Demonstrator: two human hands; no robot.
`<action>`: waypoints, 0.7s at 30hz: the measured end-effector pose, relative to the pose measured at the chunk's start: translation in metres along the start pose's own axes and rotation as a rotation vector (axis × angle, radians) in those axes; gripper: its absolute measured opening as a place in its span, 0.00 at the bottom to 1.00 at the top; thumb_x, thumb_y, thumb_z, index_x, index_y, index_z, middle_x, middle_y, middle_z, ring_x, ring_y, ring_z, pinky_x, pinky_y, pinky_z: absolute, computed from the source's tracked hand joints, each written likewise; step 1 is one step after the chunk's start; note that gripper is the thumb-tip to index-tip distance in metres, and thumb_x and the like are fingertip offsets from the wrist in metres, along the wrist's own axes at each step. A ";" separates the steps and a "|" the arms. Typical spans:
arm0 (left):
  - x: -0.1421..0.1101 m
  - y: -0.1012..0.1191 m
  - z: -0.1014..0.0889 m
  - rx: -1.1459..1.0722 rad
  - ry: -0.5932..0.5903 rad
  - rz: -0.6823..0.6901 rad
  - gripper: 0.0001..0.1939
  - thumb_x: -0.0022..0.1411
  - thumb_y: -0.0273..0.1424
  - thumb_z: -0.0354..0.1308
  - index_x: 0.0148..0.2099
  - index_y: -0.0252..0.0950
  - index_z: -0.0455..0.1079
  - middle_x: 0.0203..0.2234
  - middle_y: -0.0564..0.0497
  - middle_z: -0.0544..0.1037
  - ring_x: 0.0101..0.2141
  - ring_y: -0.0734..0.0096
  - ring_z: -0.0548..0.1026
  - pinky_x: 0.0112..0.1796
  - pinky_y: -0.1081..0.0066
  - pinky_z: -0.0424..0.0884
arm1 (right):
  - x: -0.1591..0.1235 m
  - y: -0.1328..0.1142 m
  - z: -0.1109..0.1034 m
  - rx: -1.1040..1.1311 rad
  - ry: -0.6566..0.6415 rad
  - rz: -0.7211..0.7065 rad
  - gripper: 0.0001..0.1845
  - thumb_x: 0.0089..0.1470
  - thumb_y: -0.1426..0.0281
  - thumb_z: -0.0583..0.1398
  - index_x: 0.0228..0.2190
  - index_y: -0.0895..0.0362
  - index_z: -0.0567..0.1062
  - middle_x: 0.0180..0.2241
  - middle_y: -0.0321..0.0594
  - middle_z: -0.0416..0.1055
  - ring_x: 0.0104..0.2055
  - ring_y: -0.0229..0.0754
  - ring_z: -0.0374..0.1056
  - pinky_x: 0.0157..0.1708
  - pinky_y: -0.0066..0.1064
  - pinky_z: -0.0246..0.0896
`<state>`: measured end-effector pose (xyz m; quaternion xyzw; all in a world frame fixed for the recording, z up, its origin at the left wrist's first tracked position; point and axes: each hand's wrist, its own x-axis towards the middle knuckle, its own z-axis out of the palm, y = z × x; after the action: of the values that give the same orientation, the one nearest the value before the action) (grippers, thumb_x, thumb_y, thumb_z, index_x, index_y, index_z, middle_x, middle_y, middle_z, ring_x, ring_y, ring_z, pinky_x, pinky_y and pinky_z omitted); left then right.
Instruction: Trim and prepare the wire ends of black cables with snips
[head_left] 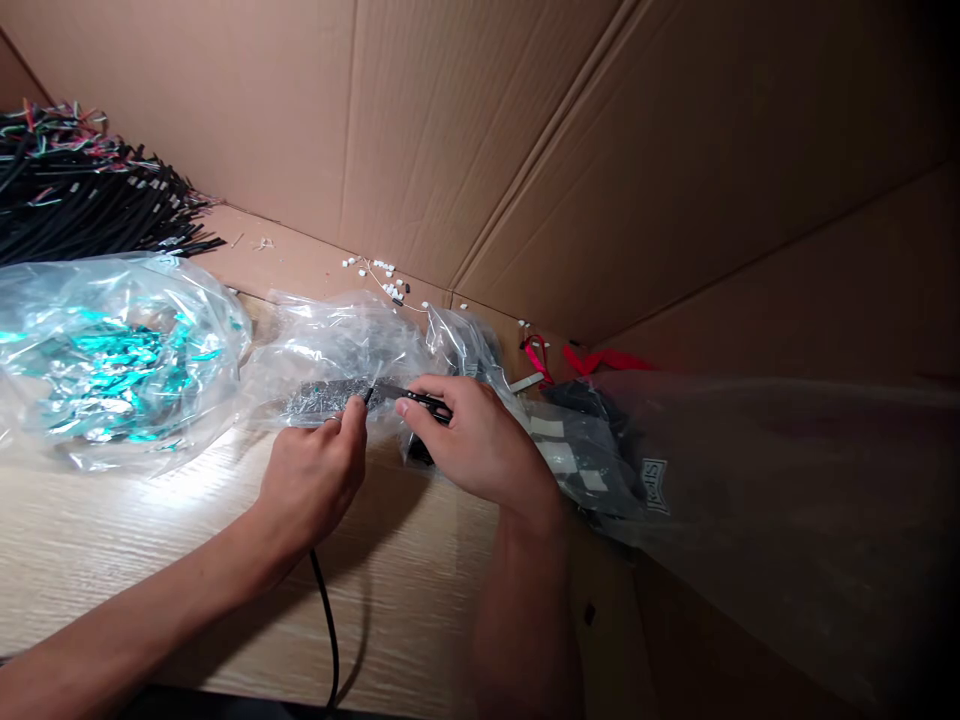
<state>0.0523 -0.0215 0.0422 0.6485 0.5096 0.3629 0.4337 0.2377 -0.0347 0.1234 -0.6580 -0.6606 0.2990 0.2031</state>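
Observation:
My left hand is closed around the end of a thin black cable, which runs down from under the palm to the table's near edge. My right hand is closed on a small black tool with a metal tip, its point meeting the cable end held in my left fingers. Both hands work just in front of a clear plastic bag of small metal parts.
A clear bag of teal shiny pieces lies at left. A heap of black cables sits at the back left. Another large clear bag with dark items covers the right. Small white connectors lie by the cardboard walls. Wooden table.

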 end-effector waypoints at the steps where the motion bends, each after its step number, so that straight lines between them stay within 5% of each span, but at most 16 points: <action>1: 0.000 0.001 0.000 0.049 -0.019 0.018 0.12 0.50 0.18 0.65 0.34 0.38 0.69 0.18 0.59 0.57 0.18 0.75 0.47 0.25 0.74 0.36 | 0.000 0.000 0.001 -0.004 -0.003 0.000 0.18 0.67 0.63 0.58 0.25 0.53 0.64 0.23 0.29 0.57 0.28 0.37 0.52 0.30 0.33 0.46; 9: -0.002 0.008 -0.003 0.077 -0.013 0.072 0.15 0.49 0.17 0.61 0.38 0.38 0.68 0.19 0.60 0.56 0.16 0.75 0.49 0.24 0.73 0.42 | 0.002 0.000 0.007 -0.043 -0.001 -0.010 0.19 0.66 0.63 0.58 0.24 0.53 0.61 0.22 0.30 0.59 0.28 0.38 0.53 0.30 0.34 0.46; 13: -0.002 0.006 -0.002 0.489 -0.056 0.248 0.15 0.56 0.17 0.55 0.45 0.32 0.74 0.20 0.53 0.65 0.16 0.68 0.64 0.23 0.72 0.51 | 0.002 -0.001 0.006 -0.052 -0.012 -0.003 0.19 0.66 0.63 0.58 0.24 0.54 0.62 0.22 0.30 0.58 0.28 0.37 0.52 0.29 0.33 0.46; 17: -0.002 0.010 -0.002 0.991 -0.242 0.315 0.22 0.63 0.15 0.47 0.55 0.22 0.75 0.24 0.41 0.76 0.23 0.56 0.78 0.23 0.69 0.62 | 0.003 -0.001 0.008 -0.063 -0.006 0.005 0.18 0.65 0.65 0.59 0.24 0.54 0.62 0.21 0.29 0.57 0.27 0.36 0.51 0.29 0.32 0.46; 21: -0.002 0.016 -0.002 1.143 -0.301 0.370 0.23 0.64 0.13 0.45 0.55 0.22 0.76 0.26 0.39 0.79 0.24 0.57 0.80 0.23 0.69 0.68 | 0.004 0.000 0.010 -0.063 -0.010 0.009 0.19 0.64 0.66 0.59 0.23 0.54 0.61 0.21 0.29 0.57 0.26 0.35 0.51 0.29 0.32 0.47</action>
<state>0.0556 -0.0247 0.0576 0.9000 0.4356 0.0063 0.0148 0.2306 -0.0318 0.1158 -0.6655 -0.6678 0.2820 0.1779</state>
